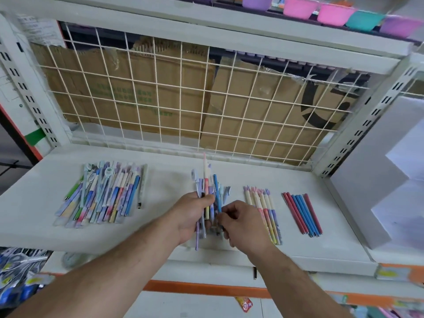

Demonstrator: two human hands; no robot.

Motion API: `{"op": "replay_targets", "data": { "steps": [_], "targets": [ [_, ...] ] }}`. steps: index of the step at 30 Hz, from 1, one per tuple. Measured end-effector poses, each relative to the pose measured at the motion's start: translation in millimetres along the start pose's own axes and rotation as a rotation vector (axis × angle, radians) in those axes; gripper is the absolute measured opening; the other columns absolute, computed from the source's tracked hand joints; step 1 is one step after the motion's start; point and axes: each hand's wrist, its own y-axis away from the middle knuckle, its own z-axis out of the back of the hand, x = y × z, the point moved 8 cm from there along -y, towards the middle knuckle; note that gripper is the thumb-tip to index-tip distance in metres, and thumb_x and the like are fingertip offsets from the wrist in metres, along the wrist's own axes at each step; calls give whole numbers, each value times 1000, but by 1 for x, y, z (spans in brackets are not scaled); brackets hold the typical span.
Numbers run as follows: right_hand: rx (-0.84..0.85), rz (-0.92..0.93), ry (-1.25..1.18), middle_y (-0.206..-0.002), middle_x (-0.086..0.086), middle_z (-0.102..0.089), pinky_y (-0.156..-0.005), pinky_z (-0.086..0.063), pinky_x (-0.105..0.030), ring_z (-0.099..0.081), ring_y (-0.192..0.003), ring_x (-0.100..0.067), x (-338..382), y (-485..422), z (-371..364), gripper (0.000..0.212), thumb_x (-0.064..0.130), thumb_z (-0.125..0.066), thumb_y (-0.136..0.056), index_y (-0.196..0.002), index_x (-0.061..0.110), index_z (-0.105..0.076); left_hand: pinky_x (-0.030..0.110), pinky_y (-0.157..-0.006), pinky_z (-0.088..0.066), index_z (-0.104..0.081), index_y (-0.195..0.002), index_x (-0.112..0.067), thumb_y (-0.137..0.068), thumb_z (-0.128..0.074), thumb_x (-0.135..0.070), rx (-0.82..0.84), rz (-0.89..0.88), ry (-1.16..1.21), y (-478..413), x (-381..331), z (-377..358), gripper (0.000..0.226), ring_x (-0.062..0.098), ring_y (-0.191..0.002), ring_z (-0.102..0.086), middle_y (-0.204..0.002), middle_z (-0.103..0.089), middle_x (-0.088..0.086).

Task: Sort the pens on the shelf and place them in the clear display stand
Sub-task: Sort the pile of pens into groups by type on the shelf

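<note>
**Pens in four groups on the shelf, one bundle in hand**

The white shelf (pixel 165 187) spans the view. A wire grid (pixel 183 95) closes its far side, with cardboard (pixel 137 88) behind it. A stepped white unit (pixel 367 180) stands at the right end. On the board above, far right, sits a row of pink, teal and purple bowls (pixel 335 13). Below the shelf's near edge, at the left, lie blurred packets (pixel 16 271).

The pens lie in groups across the shelf. At the left is the pile (pixel 101 196), many mixed pastel pens lying roughly side by side and overlapping, pointing near to far. Right of centre is a row of pastel pens (pixel 263 210), touching one another. Well apart to its right lies a row of red and blue pens (pixel 302 212), also side by side.

Between the pile and the pastel row, both forearms reach in from the near side. The left hand (pixel 190 214) grips the bundle (pixel 207 189), fingers and thumb wrapped round its middle. The pens stand out of the fist toward the far side, with a pink-and-cream one the longest, and their near ends stick out below the hand.

The right hand (pixel 243 221) is just beside it. Its fingers are curled and the tips pinch the bundle's near part, by a blue pen (pixel 216 193). Which pen they hold cannot be told.
</note>
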Motion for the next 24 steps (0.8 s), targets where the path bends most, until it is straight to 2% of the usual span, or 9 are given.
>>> {"op": "replay_targets", "data": {
  "steps": [3,5,9,12,15,20,24],
  "targets": [
    [-117,-30,33,-73,-4,-71,-55,-54,-34,-62,-58,-16,-18,-2,34,5,15,-63,-91,-88,18,-66,25,-45,-45,-61,-86,-6,-98,-55,-10,6,16,13,-3,1,-17,14,23,-58,-53,-70,-59,12],
    [-218,-54,76,-73,0,-71,-61,-56,-36,-62,-61,-17,-33,-3,64,4,18,-64,-90,-87,20,-67,22,-41,-41,-58,-84,-9,-98,-53,-8,30,27,43,-5,2,-30,15,20,-54,-53,-66,-58,8],
    [-373,-82,206,-69,3,-69,-53,-50,-23,-61,-60,-12,-57,0,123,10,17,-64,-89,-81,20,-68,22,-42,-41,-60,-89,-10,-99,-54,-11,49,61,42,-6,4,-53,11,17,-59,-58,-69,-59,6],
    [-444,-134,305,-73,1,-68,-48,-38,-17,-61,-62,-10,-76,1,160,10,17,-62,-90,-83,19,-69,23,-45,-43,-61,-93,-10,-99,-55,-13,52,82,15,-8,7,-70,10,17,-62,-59,-72,-61,6],
    [-485,-187,348,-70,0,-67,-47,-37,-23,-60,-62,-15,-94,-1,187,12,14,-61,-87,-78,17,-69,25,-46,-44,-62,-92,-9,-99,-56,-14,54,85,4,-10,9,-86,10,19,-63,-58,-69,-62,5],
    [-480,-243,381,-61,-1,-63,-46,-36,-23,-55,-53,-18,-116,-9,210,22,11,-59,-85,-65,18,-61,27,-50,-46,-65,-87,-10,-98,-58,-16,51,88,-5,-9,9,-106,14,18,-62,-60,-68,-64,5],
    [-474,-236,380,-70,2,-66,-47,-38,-22,-61,-61,-14,-120,-16,215,13,12,-62,-89,-78,17,-67,26,-49,-49,-66,-87,-9,-98,-58,-16,52,90,1,-7,9,-114,16,19,-64,-60,-68,-64,5]
  ]
}}
